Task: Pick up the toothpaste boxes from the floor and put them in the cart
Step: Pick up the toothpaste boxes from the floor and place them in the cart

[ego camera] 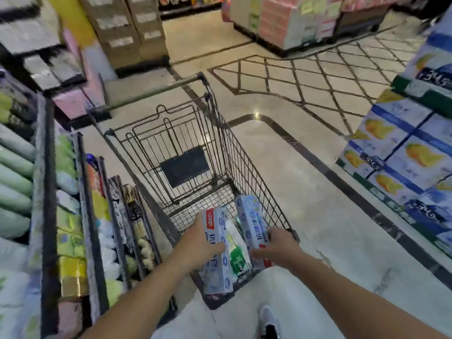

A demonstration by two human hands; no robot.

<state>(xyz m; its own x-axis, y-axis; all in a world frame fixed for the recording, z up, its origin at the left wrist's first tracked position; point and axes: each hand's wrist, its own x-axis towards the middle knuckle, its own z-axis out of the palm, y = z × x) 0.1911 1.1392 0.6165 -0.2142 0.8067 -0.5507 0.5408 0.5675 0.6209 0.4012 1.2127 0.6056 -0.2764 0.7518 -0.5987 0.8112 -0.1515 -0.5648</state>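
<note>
My left hand (199, 243) grips a pale blue toothpaste box with a red end (217, 255), held over the near end of the wire shopping cart (227, 143). My right hand (276, 247) grips a second pale blue toothpaste box (252, 221), also inside the cart's near end. Between the two boxes lies a white and green package (236, 253) on the cart's bottom. The far part of the cart basket holds only its folded child seat flap (184, 166).
Store shelves with rolled and bagged goods (68, 216) press close on the left of the cart. Stacked blue cartons with yellow fruit prints (403, 155) stand at the right. Tiled floor with dark lines (305, 94) stretches ahead. My white trouser leg and shoe (269, 321) show below.
</note>
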